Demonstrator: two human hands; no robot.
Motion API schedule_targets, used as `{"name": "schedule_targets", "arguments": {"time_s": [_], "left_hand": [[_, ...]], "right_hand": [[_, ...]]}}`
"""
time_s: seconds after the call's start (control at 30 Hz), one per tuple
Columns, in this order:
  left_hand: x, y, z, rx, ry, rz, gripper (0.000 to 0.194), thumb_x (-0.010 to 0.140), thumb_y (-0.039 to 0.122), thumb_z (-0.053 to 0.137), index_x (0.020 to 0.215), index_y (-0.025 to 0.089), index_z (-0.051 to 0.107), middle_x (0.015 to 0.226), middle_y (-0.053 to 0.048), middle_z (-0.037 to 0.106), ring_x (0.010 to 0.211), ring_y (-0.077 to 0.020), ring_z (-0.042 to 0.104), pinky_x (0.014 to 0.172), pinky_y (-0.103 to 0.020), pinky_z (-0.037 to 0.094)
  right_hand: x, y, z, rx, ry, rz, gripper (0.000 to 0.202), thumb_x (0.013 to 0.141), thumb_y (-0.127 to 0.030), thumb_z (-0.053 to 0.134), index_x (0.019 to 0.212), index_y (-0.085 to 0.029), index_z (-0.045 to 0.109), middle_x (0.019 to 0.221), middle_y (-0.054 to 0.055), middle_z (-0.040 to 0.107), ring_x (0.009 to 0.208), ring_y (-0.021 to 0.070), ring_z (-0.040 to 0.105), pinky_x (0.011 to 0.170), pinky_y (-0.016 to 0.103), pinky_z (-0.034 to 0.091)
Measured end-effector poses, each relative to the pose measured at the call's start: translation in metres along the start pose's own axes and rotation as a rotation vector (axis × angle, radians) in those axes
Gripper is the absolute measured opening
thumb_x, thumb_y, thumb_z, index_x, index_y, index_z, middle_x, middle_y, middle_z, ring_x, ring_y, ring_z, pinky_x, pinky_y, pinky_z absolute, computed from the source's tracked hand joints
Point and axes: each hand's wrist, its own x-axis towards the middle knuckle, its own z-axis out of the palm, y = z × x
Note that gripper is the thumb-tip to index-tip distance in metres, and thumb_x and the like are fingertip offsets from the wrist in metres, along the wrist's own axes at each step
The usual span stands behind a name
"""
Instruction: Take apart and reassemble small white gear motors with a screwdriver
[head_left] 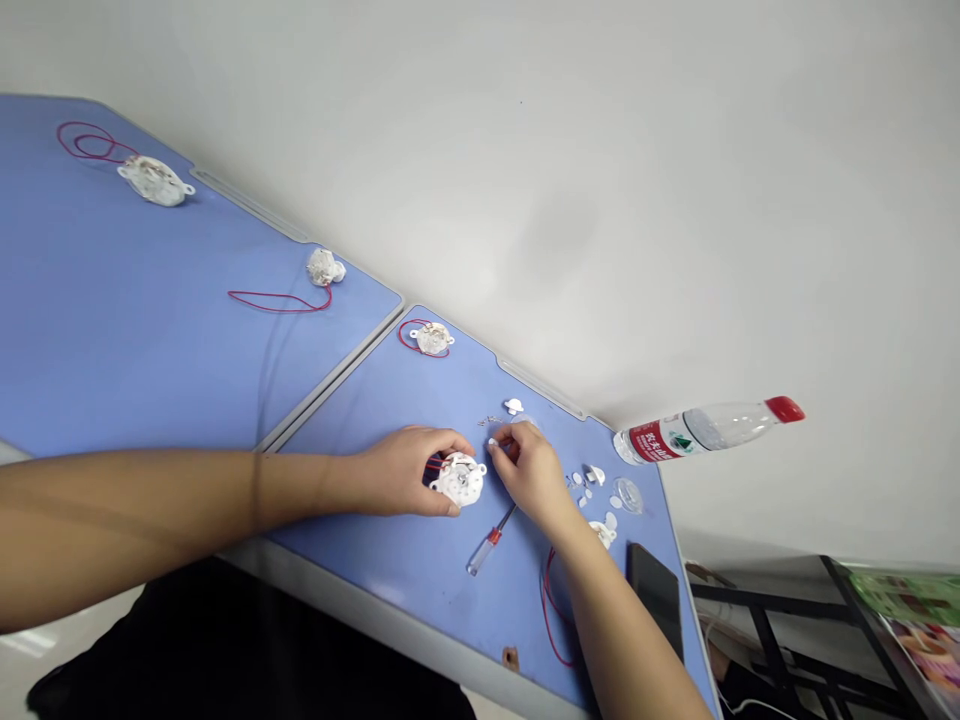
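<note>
My left hand (424,470) grips a round white plastic housing (460,481) by its edge; it has side lugs and red wires run out toward my palm. Just right of it, my right hand (526,465) is closed in a pinch on a small white piece (492,444), apart from the housing; its exact kind is too small to tell. A screwdriver (484,552) with a clear and red handle lies below, its shaft tip hidden under my right hand. Tiny screws (490,420) and a white knob-like cap (514,406) lie beyond my fingers.
Similar white units with red wires (433,339) sit along the blue table (360,400). Small white discs (583,485), a clear cover (630,495) and a dark phone-like slab (655,592) lie at right. A water bottle (705,430) stands by the wall.
</note>
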Motion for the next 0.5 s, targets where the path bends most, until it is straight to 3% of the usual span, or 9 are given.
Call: {"name": "schedule_targets", "arguments": {"time_s": [0.23,0.5], "left_hand": [[0.0,0.004,-0.001,0.039,0.01,0.019,0.051,0.061,0.025,0.078,0.109,0.021,0.06,0.107,-0.003,0.068,0.101,-0.024,0.062,0.088,-0.035,0.046],[-0.003,0.004,0.002,0.145,0.037,0.089,0.047,0.063,0.021,0.075,0.107,0.022,0.06,0.102,0.0,0.068,0.099,-0.0224,0.062,0.091,-0.032,0.044]], "right_hand": [[-0.03,-0.043,-0.023,0.392,-0.036,0.034,0.004,0.082,-0.023,0.061,0.082,-0.02,0.063,0.076,0.0,0.056,0.059,0.0116,0.048,0.057,0.026,0.042],[-0.039,-0.057,-0.015,0.415,-0.031,-0.019,0.007,0.08,-0.016,0.064,0.084,-0.021,0.063,0.076,-0.002,0.056,0.059,0.0107,0.047,0.058,0.024,0.042]]}}
